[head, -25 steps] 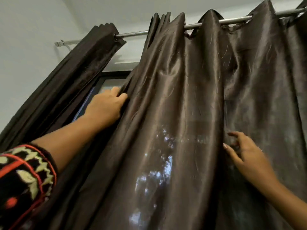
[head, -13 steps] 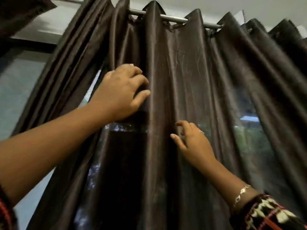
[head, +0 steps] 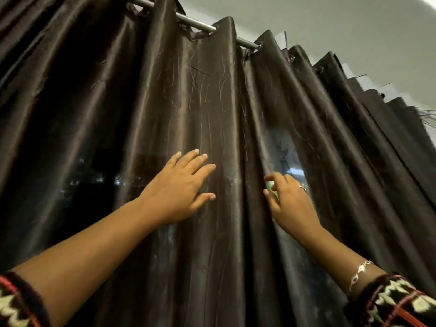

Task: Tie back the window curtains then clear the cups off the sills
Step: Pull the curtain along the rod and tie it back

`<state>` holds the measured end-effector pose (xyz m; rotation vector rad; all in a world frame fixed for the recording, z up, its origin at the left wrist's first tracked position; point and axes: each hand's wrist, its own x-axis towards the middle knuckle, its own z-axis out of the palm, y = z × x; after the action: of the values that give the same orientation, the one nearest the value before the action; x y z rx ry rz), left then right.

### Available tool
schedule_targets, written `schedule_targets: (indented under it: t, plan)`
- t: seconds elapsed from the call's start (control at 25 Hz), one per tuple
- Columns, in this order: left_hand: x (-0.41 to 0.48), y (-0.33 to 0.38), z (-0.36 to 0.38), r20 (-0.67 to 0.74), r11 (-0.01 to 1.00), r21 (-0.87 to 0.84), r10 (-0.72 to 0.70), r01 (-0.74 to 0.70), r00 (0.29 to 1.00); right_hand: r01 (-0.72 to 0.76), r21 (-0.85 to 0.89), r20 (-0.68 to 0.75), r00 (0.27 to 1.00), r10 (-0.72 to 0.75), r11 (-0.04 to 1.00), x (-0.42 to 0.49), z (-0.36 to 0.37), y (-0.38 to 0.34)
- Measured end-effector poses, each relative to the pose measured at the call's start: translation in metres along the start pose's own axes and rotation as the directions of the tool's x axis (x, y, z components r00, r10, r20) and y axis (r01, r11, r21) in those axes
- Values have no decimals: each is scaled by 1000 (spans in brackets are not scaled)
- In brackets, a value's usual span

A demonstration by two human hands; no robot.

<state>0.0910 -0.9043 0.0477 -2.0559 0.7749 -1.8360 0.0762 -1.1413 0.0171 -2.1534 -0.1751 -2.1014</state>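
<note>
A dark brown satin curtain (head: 207,102) hangs in deep folds from a metal rod (head: 195,22) and fills most of the view. My left hand (head: 179,192) lies flat against a middle fold, fingers straight and spread. My right hand (head: 287,199) is just to its right at a fold's edge, thumb and forefinger curled toward the cloth; whether they pinch it is unclear. Daylight glows faintly through the fabric beside that hand. No cups or sill are in view.
A white wall and ceiling (head: 354,27) show at the upper right. The curtain's gathered pleats (head: 377,109) bunch toward the right end of the rod.
The view has swung further right along the curtain. My left hand has let go of the fold it gripped and now lies flat. The window gap at the left is out of sight.
</note>
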Motion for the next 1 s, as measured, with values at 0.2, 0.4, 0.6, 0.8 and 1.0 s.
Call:
schedule_targets:
  t: [0.2, 0.4, 0.6, 0.8, 1.0]
  plan:
    - [25, 33, 9, -19, 962, -265, -71, 64, 997, -90, -141, -199, 978, 61, 986, 13, -28, 44]
    - [61, 63, 6, -88, 925, -354, -182, 140, 979, -402, 49, -61, 913, 404, 914, 38, -47, 79]
    - [87, 104, 6, -145, 968, -241, -110, 72, 983, -281, 528, 154, 960, 235, 801, 43, -22, 80]
    - [107, 125, 13, -121, 987, -148, -82, 63, 989, -198, 826, 240, 971, -12, 528, 46, 1, 69]
    - [110, 124, 16, -188, 991, 51, -110, 122, 976, -272, 916, 313, 944, -103, 295, 43, 9, 84]
